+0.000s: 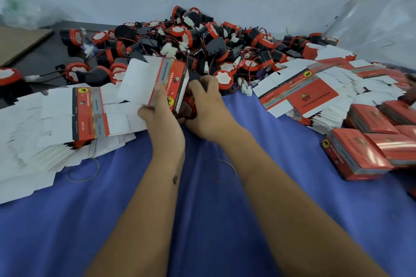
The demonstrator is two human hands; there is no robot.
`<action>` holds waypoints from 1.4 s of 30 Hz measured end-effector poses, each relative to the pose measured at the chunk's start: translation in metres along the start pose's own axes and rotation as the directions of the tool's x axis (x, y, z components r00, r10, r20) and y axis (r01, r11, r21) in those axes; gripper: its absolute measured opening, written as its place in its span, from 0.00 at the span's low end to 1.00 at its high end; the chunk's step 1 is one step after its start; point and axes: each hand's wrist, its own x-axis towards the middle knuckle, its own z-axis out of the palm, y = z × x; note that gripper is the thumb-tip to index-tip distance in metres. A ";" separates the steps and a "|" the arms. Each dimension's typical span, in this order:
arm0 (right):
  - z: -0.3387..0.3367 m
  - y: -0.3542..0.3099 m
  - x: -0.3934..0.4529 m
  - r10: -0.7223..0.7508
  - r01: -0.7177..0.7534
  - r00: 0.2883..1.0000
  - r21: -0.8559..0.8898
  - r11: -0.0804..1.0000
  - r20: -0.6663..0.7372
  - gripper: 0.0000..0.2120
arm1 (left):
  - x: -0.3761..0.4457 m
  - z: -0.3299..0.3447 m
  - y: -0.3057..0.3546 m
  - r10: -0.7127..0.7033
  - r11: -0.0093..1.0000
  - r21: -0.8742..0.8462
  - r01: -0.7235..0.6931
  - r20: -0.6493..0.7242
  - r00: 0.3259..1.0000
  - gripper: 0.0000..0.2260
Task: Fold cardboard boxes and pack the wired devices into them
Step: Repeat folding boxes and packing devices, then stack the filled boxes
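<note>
My left hand grips a partly folded red-and-white cardboard box, its white flaps standing open to the left. My right hand curls its fingers at the box's open side, around something red and dark that is mostly hidden; I cannot tell whether it is a device. Behind the hands lies a big heap of black-and-red wired devices with white connectors. Flat unfolded boxes are stacked at the left and at the right.
Closed red boxes lie in a group at the right edge. A blue cloth covers the near surface, with rubber bands on it. A brown cardboard sheet lies far left, clear plastic bags at the back.
</note>
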 end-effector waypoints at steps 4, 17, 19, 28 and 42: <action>-0.015 0.014 -0.027 0.186 -0.129 0.976 0.394 0.910 -0.109 0.17 | -0.001 -0.001 0.003 -0.072 0.996 -0.035 0.078 0.140 0.988 0.24; -0.045 0.045 -0.057 0.757 -0.007 0.635 0.979 0.203 -0.152 0.17 | -0.027 0.011 -0.004 -0.159 0.984 0.156 0.084 0.560 0.813 0.28; -0.046 0.042 -0.056 0.788 0.020 0.557 0.953 0.303 -0.262 0.17 | -0.029 0.010 -0.009 -0.091 0.900 0.398 -0.177 0.570 0.817 0.27; -0.041 0.011 -0.064 0.422 0.129 0.683 0.668 0.733 -0.596 0.11 | -0.021 0.002 -0.012 0.033 0.638 0.648 -0.415 0.516 0.856 0.33; -0.030 0.016 -0.067 0.076 -0.174 0.820 -0.121 0.977 -0.567 0.10 | -0.015 -0.004 -0.012 -0.006 0.714 0.566 -0.411 0.593 0.805 0.26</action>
